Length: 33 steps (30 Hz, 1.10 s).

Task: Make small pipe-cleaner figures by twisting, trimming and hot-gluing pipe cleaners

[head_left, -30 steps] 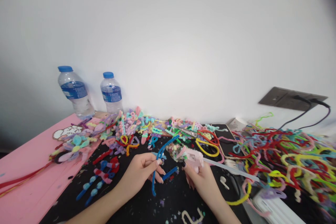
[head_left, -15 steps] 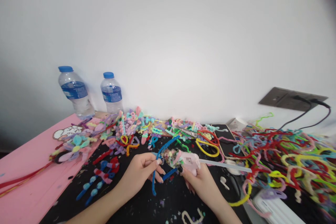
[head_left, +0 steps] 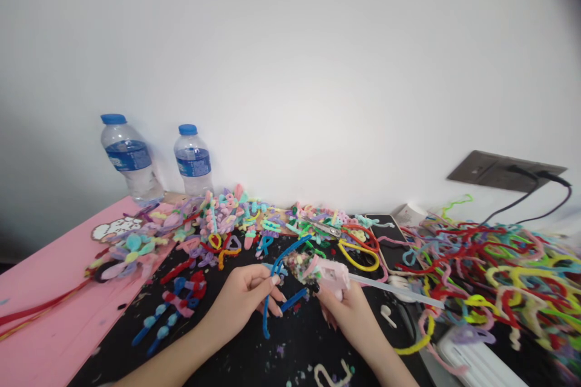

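Observation:
My left hand (head_left: 249,299) pinches blue pipe cleaners (head_left: 289,248) between thumb and fingers; one end points up to the right, others hang below. My right hand (head_left: 347,314) is wrapped round a pale pink hot glue gun (head_left: 333,276). Its front end, coated in multicoloured fluff, faces the blue pieces with a small gap between. A long translucent glue stick (head_left: 394,288) sticks out of the gun's back. On the black table, left of my left hand, lies a blue, red and pink pipe-cleaner figure (head_left: 177,305).
Two water bottles (head_left: 193,163) stand against the wall. Finished pipe-cleaner shapes (head_left: 227,211) and scissors (head_left: 324,228) lie along the back. Loose pipe cleaners (head_left: 494,266) are heaped at right, below a socket (head_left: 485,169) with plugged cables. A white earbud (head_left: 387,315) lies near my right wrist.
My right hand has drawn the glue gun slightly right, away from the blue pipe cleaners, so the gap has widened. My left hand has barely moved.

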### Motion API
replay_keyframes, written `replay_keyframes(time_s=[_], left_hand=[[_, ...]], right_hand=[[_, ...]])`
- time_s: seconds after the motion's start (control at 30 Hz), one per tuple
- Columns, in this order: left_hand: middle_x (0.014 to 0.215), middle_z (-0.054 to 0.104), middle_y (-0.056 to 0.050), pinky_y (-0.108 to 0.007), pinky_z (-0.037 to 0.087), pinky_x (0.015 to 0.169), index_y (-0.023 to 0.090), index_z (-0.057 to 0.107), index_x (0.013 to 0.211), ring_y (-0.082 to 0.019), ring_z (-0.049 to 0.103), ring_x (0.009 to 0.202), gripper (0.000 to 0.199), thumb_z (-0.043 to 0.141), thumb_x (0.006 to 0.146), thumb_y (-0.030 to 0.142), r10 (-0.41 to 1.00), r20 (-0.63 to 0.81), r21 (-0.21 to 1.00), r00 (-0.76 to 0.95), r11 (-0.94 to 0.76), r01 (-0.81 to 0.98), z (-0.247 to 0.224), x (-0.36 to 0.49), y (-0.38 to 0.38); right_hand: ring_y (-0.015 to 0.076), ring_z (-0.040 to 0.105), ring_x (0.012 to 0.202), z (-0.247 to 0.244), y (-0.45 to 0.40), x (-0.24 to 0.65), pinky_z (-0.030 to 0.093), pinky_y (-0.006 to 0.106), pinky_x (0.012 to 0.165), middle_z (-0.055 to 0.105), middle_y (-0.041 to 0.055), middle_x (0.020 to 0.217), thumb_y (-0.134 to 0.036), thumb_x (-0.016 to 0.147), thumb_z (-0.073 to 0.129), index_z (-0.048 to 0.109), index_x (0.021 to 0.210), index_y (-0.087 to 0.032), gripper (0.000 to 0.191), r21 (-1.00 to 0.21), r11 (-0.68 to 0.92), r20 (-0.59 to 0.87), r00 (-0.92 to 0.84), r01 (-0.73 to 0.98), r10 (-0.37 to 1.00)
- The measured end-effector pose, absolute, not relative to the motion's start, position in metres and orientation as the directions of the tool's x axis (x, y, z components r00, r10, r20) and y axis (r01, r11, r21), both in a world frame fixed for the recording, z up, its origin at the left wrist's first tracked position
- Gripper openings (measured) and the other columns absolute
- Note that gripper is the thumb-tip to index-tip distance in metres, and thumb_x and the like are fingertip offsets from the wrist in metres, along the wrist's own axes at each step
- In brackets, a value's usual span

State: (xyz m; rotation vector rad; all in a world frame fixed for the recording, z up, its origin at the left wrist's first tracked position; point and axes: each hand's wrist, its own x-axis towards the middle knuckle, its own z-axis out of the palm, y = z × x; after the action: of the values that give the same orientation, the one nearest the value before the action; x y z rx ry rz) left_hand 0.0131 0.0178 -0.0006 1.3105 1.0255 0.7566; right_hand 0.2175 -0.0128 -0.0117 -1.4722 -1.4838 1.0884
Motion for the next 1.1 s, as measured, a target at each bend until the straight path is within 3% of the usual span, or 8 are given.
replay_keyframes(time_s=[0.2, 0.47, 1.1], left_hand=[[0.053, 0.066, -0.004, -0.021, 0.039, 0.047, 0.011, 0.06, 0.063, -0.015, 0.063, 0.05, 0.031, 0.052, 0.082, 0.035, 0.908, -0.167, 0.984, 0.383, 0.13, 0.121, -0.0009, 0.015, 0.0184], [0.054, 0.067, -0.005, -0.022, 0.041, 0.05, 0.011, 0.061, 0.065, -0.016, 0.064, 0.052, 0.031, 0.051, 0.083, 0.035, 0.908, -0.148, 0.988, 0.392, 0.114, 0.109, -0.007, 0.0122, 0.0187], [0.054, 0.067, -0.005, -0.022, 0.041, 0.05, 0.012, 0.061, 0.066, -0.016, 0.064, 0.052, 0.031, 0.051, 0.082, 0.036, 0.91, -0.147, 0.987, 0.388, 0.11, 0.116, -0.0087, 0.012, 0.02]], right_hand=[[0.0076, 0.038, 0.039, -0.0099, -0.0132, 0.2172, 0.028, 0.018, 0.037, 0.044, -0.0062, 0.046, -0.038, 0.082, 0.052, 0.055, 0.078, -0.015, 0.023, -0.937, -0.04, -0.071, -0.078, 0.346, 0.994], [0.006, 0.037, 0.037, -0.0131, -0.0155, 0.2201, 0.027, 0.017, 0.036, 0.043, -0.0067, 0.045, -0.037, 0.081, 0.053, 0.049, 0.067, -0.017, 0.024, -0.922, -0.093, -0.142, -0.106, 0.375, 0.984], [0.0061, 0.037, 0.036, -0.0133, -0.0157, 0.2207, 0.028, 0.016, 0.035, 0.044, -0.0076, 0.044, -0.035, 0.079, 0.054, 0.051, 0.073, -0.017, 0.019, -0.915, -0.113, -0.157, -0.083, 0.387, 0.984]])
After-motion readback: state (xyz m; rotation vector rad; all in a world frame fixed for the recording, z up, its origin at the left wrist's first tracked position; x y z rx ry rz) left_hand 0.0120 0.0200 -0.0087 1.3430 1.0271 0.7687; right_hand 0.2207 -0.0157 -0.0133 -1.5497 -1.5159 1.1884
